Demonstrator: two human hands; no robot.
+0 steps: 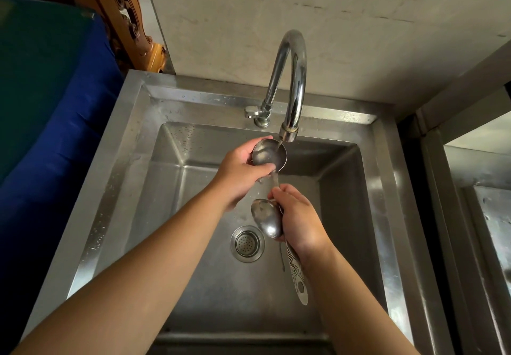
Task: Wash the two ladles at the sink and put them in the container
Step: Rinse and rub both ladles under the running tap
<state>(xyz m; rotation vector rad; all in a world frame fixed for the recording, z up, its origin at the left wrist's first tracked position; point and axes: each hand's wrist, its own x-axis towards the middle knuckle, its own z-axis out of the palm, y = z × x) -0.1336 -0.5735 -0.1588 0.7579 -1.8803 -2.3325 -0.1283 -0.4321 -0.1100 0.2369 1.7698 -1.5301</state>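
A steel sink (116, 177) sits against a stained wall. Under the tap (293, 83), the left hand (243, 172) cups one ladle's bowl (269, 155). The right hand (300, 216) is closed around both handles; the second ladle (266, 217) hangs above the drain (247, 243).

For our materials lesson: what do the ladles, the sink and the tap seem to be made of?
Both ladles: probably stainless steel, dull grey sheen.
Sink: likely brushed stainless steel, matte with soft reflections.
Tap: seemingly chromed metal, mirror-bright highlights.
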